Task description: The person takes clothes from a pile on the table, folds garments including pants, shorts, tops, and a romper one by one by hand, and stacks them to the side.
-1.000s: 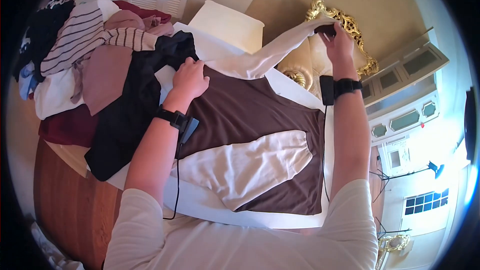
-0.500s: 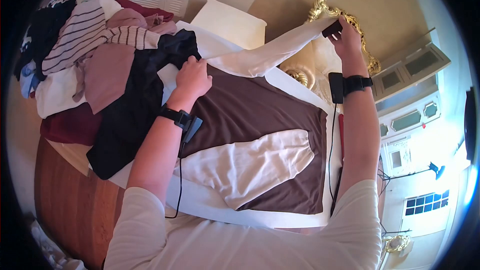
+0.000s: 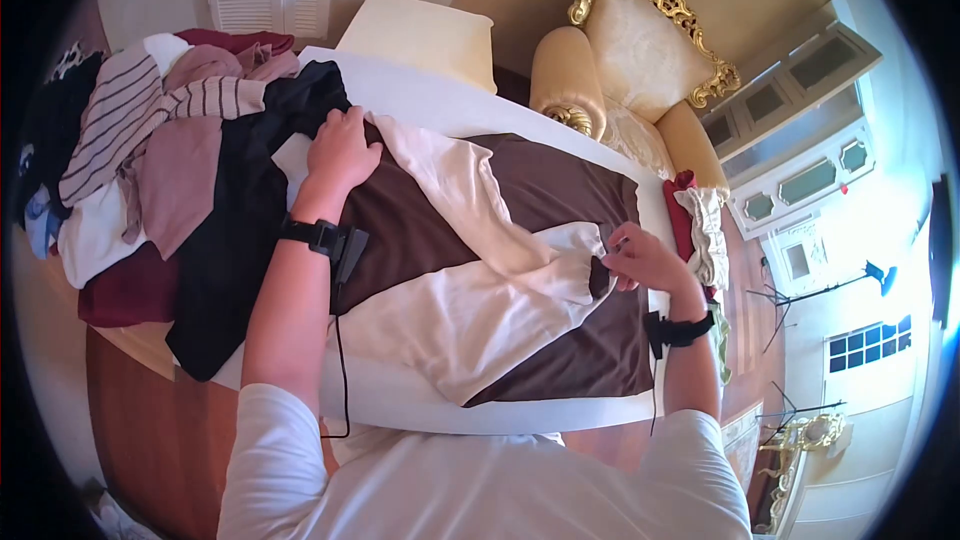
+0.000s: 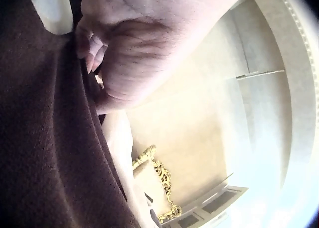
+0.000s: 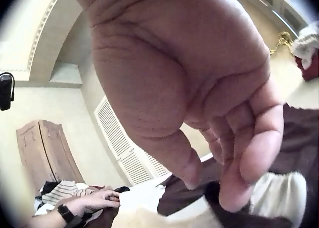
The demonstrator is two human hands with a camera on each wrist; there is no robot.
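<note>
A brown top with cream sleeves lies spread out, its brown body [image 3: 560, 175] under both sleeves. My left hand [image 3: 343, 148] pinches the brown fabric at the left end, near the shoulder; the left wrist view shows its fingers curled at the fabric's edge [image 4: 82, 83]. The far sleeve [image 3: 450, 180] now crosses the body diagonally toward the near sleeve [image 3: 470, 330]. At the far sleeve's dark-lined cuff [image 3: 600, 280], my right hand [image 3: 645, 262] holds the end with thumb and fingers, close over the near sleeve's cuff.
A white table [image 3: 400, 395] bears the top. Left is a heap of clothes with a striped knit [image 3: 120, 145] and a black garment [image 3: 215, 260]. A cream box [image 3: 415, 40] and gilded armchair [image 3: 640, 60] stand behind. Red and white clothes [image 3: 700, 230] lie at the right.
My right hand has brought the far sleeve's cuff from high at the back right down toward me, laying the sleeve over the body. My left hand stays at the shoulder.
</note>
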